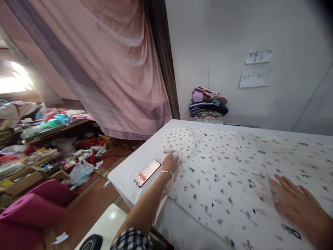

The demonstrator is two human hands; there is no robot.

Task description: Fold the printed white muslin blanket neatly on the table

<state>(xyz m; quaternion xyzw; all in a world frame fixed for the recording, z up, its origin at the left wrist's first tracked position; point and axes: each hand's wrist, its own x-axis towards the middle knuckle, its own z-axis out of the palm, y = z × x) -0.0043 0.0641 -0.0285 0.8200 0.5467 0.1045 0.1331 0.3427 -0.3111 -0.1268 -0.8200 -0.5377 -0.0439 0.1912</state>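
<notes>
Caution: uneven drag could wrinkle the white fabric with small printed motifs (221,170), spanning centre to lower right; a forearm sweep could displace the dark-edged phone (151,173). Left hand (170,164): arm extended, palm down at fabric edge, grip unclear. Right hand (296,199): blurred, open, fingers extended, well apart from the left.

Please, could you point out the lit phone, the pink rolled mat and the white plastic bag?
Lit phone (149,173): head view, screen.
Pink rolled mat (39,213): head view, side.
White plastic bag (81,171): head view, front.
</notes>
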